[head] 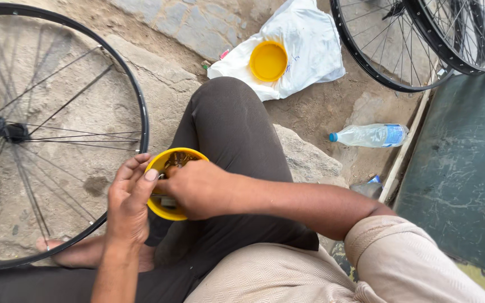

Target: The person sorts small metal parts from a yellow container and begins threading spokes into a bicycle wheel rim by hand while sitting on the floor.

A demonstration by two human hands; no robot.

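Observation:
A round yellow container [170, 159] with small metal parts inside rests at my knee in the middle of the view. My left hand [128, 199] wraps around its left rim and holds it. My right hand [193, 188] covers the container's opening, its fingers curled down among the parts; what they pinch is hidden. A black spoked bicycle wheel [40, 134] with its hub at the far left stands upright just left of my left hand.
A yellow lid [268, 60] lies on a white plastic bag [304, 50] on the dirt ahead. A plastic water bottle [370, 135] lies to the right by a wooden edge. Two more wheels [416, 45] lean at the top right. A stone [307, 157] sits beside my knee.

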